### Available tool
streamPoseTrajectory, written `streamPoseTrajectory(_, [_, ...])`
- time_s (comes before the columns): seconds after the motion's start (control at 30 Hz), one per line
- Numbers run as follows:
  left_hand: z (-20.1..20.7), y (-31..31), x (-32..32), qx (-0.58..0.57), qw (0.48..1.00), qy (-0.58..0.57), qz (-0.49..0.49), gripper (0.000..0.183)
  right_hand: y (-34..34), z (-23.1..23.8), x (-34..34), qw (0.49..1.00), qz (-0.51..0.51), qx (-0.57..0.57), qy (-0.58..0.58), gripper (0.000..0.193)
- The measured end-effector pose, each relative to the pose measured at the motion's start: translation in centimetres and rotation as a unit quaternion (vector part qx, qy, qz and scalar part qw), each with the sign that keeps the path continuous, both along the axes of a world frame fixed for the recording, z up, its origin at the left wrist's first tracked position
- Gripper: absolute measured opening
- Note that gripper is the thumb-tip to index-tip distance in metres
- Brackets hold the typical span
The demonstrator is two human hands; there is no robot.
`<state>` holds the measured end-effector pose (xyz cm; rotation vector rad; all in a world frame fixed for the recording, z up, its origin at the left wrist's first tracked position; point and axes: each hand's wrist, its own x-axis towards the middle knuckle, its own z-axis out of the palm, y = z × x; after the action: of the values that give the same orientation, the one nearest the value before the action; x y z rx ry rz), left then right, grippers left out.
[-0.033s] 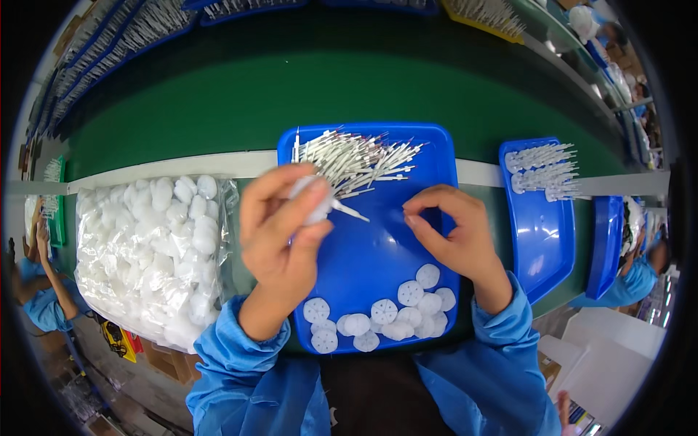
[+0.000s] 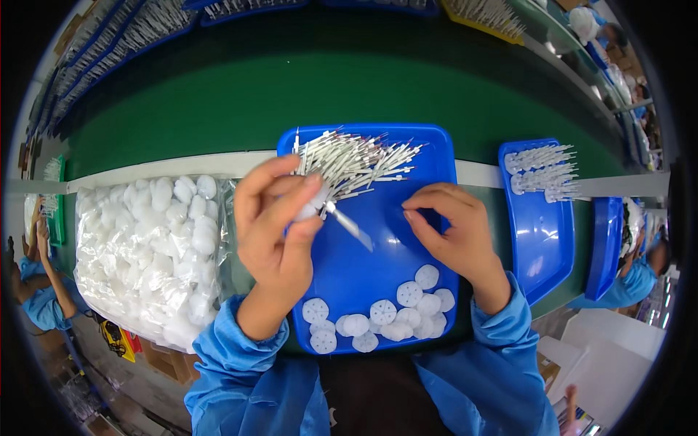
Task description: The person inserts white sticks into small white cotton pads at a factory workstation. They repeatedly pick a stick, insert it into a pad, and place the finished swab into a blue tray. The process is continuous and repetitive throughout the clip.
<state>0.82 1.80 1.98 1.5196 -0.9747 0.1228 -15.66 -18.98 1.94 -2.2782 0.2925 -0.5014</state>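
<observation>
Desk point(image 2: 378, 87), broad and green-topped, is spread across the view and crossed by a pale strip point(image 2: 480, 173). In the middle, directly before the person, a deep-blue rectangular plastic tray point(image 2: 378, 269) is placed. Beside it on the left, a clear plastic bag point(image 2: 228, 254) is laid, packed with white rounded parts point(image 2: 145, 254). To the right, a second, narrower blue plastic tray point(image 2: 542, 251) is set.

Over the central tray two bare hands are held. The left hand point(image 2: 276, 225) is clamped, thumb against fingers, on a small white piece above the tray's left side. The right hand point(image 2: 462, 232) is poised over the opposite side, thumb and forefinger drawn near one another; nothing can be made out between them, and whether the tips meet cannot be told.

At the tray's far end, slim white sticks point(image 2: 363, 156) are heaped; at its near end, white round plastic discs point(image 2: 384, 311), many pierced with small holes, are scattered and partly overlapped. In the narrower tray, white disc-and-stick pieces point(image 2: 544, 173) are grouped in rows.

In the left grip, a white disc point(image 2: 320, 200) is partly covered by fingers, and a thin white stick point(image 2: 351, 227), blurred, is pointed toward the tray's middle.

Work is judged partly done: the rows look assembled, while many sticks and discs are left loose.
</observation>
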Motion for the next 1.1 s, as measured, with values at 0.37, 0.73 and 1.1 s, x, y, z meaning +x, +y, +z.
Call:
streamPoseTrajectory(0.37, [-1.7,-0.8,-1.0,0.029,0.959,0.27,-0.086,0.033,0.5,1.1,3.9,0.932,0.007,-0.347,0.103,0.019])
streamPoseTrajectory(0.73, [-1.5,-0.6,-1.5,0.099,0.941,0.302,-0.117,0.04,2.0,-0.1,3.1,0.96,0.061,0.25,-0.109,0.021])
streamPoseTrajectory(1.1, [-1.2,-0.6,-1.3,0.072,0.945,0.297,-0.116,0.033,2.4,0.2,2.0,0.998,-0.013,0.063,-0.014,0.019])
